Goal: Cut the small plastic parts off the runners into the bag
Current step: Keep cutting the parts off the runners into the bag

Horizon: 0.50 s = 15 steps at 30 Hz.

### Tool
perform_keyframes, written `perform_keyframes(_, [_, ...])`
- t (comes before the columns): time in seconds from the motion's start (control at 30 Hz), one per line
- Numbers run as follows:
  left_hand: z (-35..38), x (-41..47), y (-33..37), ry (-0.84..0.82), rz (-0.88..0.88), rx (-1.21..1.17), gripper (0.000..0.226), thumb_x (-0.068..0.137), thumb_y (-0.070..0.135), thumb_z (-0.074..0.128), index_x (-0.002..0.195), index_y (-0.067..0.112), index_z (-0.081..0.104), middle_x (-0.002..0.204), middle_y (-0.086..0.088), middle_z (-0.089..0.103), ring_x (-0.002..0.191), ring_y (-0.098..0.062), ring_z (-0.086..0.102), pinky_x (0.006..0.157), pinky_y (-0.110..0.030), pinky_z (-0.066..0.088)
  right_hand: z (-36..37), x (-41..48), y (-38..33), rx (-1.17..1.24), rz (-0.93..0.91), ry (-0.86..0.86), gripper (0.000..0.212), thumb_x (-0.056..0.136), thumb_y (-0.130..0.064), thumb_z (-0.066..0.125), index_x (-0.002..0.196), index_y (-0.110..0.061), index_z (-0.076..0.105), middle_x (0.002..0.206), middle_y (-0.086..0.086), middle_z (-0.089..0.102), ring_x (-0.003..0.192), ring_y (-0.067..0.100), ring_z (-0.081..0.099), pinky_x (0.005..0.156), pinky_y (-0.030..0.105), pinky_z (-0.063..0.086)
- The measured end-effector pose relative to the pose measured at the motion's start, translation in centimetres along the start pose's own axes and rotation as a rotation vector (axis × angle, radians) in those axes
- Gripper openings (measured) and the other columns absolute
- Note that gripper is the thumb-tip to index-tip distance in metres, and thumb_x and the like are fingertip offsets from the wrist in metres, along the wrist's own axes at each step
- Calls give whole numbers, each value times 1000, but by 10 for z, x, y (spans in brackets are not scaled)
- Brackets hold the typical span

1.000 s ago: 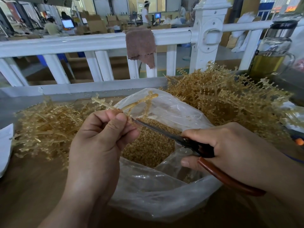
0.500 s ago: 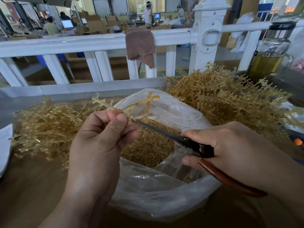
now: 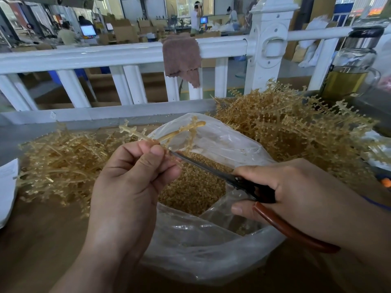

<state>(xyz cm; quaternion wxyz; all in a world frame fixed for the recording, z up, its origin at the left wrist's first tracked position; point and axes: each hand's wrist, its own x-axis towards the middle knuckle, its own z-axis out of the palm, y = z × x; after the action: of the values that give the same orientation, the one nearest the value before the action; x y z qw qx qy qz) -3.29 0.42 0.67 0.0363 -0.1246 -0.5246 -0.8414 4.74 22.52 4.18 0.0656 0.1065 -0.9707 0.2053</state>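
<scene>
Staying put since earlier: left hand (image 3: 127,187) pinches runner (image 3: 182,130), right hand (image 3: 296,191) grips scissors (image 3: 211,168) over bag (image 3: 211,250).

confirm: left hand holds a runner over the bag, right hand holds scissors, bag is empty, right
Not empty: the head view shows the bag holding a heap of cut parts. The left hand does hold the runner, the right hand the scissors.

The left hand (image 3: 127,187) is hiding the stem of the runner (image 3: 179,132) it is pinching, and its fingers (image 3: 152,159) are covering the tip of the scissors (image 3: 203,164). The right hand (image 3: 296,191) is swallowing most of the handles. The view's right edge is cutting off the glass jar (image 3: 349,66). The left edge is clipping a white sheet (image 3: 7,187). Far-off workers are showing too small to tell.
</scene>
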Motion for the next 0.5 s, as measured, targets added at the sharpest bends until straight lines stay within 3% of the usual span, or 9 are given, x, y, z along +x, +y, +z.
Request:
perform_keyframes(0.17, [1,0,-1,-9,9,-23,14,83,18,68,71,25,67,77,1,67,73,-13,70,74,-28,60,4,1,1,10,-11,46,62,75,-78,46,116,-34,60,74,-19,68,68,-6,62,63,24,51])
perform_keyframes(0.5, [-1,0,-3,-14,5,-15,9,79,24,73,75,24,65,79,0,65,76,-14,68,75,-28,60,3,1,2,3,2,25,60,74,-80,43,115,-39,58,78,-21,68,71,-6,62,67,20,50])
